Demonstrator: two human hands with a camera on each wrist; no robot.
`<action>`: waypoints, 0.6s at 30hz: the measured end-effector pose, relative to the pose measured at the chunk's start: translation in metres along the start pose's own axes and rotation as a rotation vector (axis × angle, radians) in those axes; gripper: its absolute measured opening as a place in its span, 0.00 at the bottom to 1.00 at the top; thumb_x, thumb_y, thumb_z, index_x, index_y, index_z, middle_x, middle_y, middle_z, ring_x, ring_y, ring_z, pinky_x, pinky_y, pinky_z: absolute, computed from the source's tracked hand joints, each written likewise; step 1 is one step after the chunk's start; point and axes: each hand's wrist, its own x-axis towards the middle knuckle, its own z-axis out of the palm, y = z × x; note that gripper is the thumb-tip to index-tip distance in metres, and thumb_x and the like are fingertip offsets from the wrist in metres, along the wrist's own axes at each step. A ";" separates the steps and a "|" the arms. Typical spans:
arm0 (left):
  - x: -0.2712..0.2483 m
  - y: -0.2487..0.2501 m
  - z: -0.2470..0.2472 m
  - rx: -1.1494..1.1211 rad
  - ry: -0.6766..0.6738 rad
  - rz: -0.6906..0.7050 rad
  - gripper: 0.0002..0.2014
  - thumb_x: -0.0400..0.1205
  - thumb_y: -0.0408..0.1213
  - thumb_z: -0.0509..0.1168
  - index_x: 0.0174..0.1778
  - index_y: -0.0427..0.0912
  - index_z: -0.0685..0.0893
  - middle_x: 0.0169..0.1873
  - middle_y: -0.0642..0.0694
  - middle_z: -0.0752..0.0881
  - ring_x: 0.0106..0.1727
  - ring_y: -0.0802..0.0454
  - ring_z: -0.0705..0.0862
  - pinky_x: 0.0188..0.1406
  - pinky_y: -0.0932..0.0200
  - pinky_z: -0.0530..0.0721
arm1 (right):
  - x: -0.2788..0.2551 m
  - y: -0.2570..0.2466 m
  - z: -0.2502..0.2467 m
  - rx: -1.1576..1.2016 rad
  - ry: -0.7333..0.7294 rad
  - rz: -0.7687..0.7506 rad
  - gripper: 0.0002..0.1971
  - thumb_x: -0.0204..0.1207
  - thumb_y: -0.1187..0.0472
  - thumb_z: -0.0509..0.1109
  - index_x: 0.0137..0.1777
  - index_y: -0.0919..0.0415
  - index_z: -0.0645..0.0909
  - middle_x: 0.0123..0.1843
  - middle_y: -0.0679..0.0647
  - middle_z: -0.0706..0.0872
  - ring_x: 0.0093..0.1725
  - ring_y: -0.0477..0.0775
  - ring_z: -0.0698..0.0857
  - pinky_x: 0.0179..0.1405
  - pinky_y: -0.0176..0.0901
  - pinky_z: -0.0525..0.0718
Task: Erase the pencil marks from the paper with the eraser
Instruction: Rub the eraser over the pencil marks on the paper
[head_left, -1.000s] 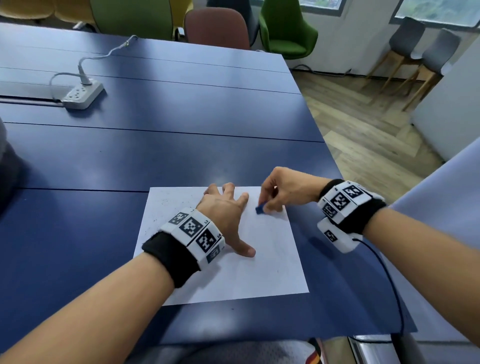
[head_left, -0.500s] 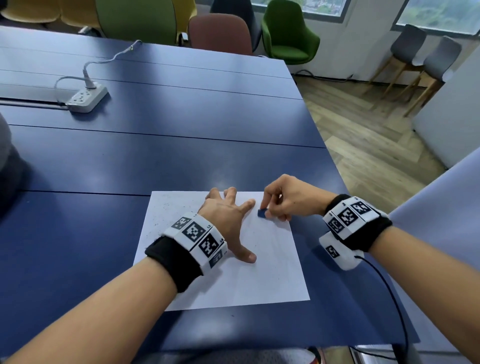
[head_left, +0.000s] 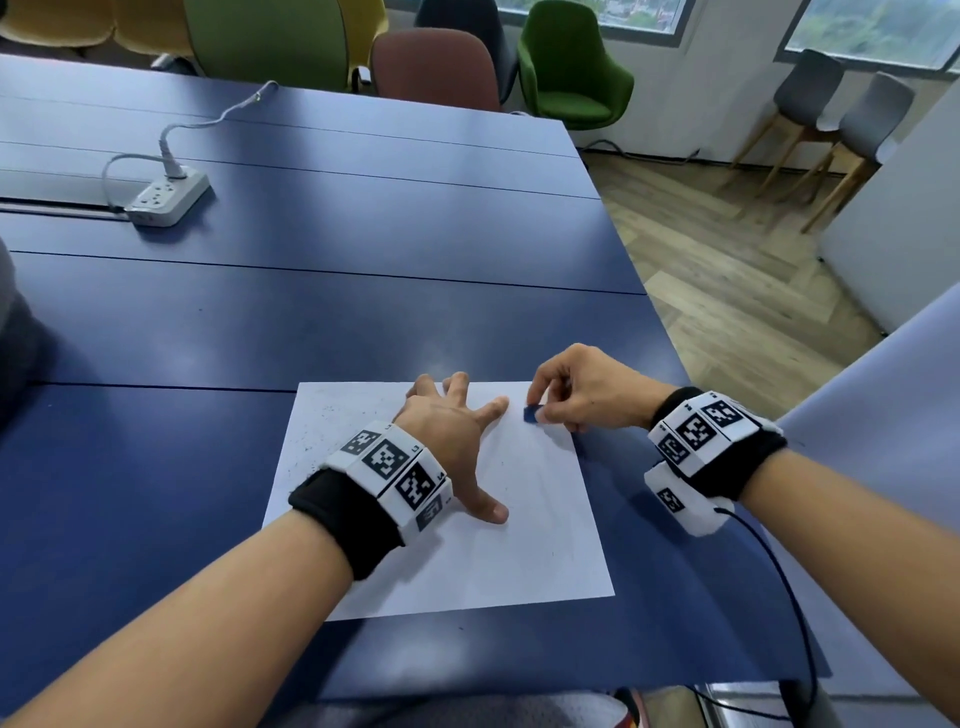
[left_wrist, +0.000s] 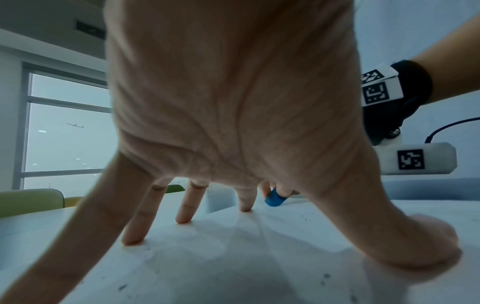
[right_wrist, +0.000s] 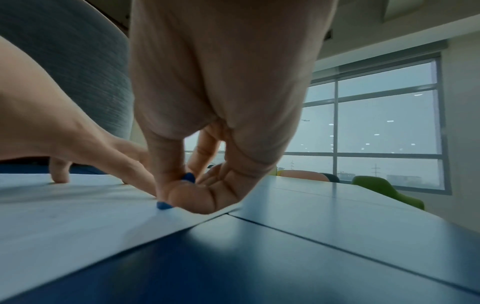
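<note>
A white sheet of paper (head_left: 524, 551) lies on the blue table (head_left: 363, 291), with dark eraser crumbs scattered near its far left part. My left hand (head_left: 457, 436) presses flat on the sheet with fingers spread, also seen from below as the left hand (left_wrist: 233, 115). My right hand (head_left: 576, 395) pinches a small blue eraser (head_left: 531, 414) between thumb and fingers, its tip on the paper near the far right edge. The eraser (left_wrist: 274, 199) shows behind my left fingers, and the eraser (right_wrist: 163, 205) peeks out under my right thumb. Faint pencil traces are hard to make out.
A white power strip (head_left: 169, 197) with its cable sits at the table's far left. Coloured chairs (head_left: 566, 67) stand beyond the far edge. The table's right edge is close to my right wrist, with wooden floor (head_left: 727, 280) past it. A black cable (head_left: 779, 582) hangs from my right wristband.
The right hand with the eraser has shifted slightly on the paper's far right part, rubbing in small strokes. The left hand stays pressed on the sheet. The head view has tilted a little.
</note>
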 end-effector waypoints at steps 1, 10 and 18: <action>0.000 0.000 0.000 0.001 0.001 0.000 0.62 0.59 0.76 0.72 0.85 0.62 0.46 0.77 0.40 0.58 0.71 0.34 0.62 0.65 0.45 0.77 | 0.000 0.001 0.001 0.016 0.037 -0.001 0.04 0.69 0.70 0.74 0.43 0.64 0.87 0.25 0.54 0.84 0.23 0.51 0.81 0.27 0.44 0.84; 0.000 0.001 -0.001 0.002 -0.015 -0.008 0.62 0.59 0.75 0.72 0.84 0.63 0.46 0.78 0.40 0.57 0.72 0.34 0.61 0.66 0.43 0.78 | -0.008 -0.002 0.000 -0.015 -0.035 0.002 0.05 0.70 0.69 0.74 0.43 0.62 0.88 0.27 0.55 0.85 0.24 0.51 0.82 0.28 0.44 0.86; 0.000 0.002 -0.001 0.021 -0.015 -0.014 0.62 0.59 0.76 0.71 0.85 0.63 0.44 0.78 0.41 0.57 0.72 0.34 0.62 0.64 0.45 0.76 | -0.019 -0.004 0.005 -0.025 -0.072 -0.012 0.05 0.69 0.69 0.73 0.43 0.61 0.88 0.25 0.53 0.83 0.22 0.50 0.80 0.28 0.43 0.84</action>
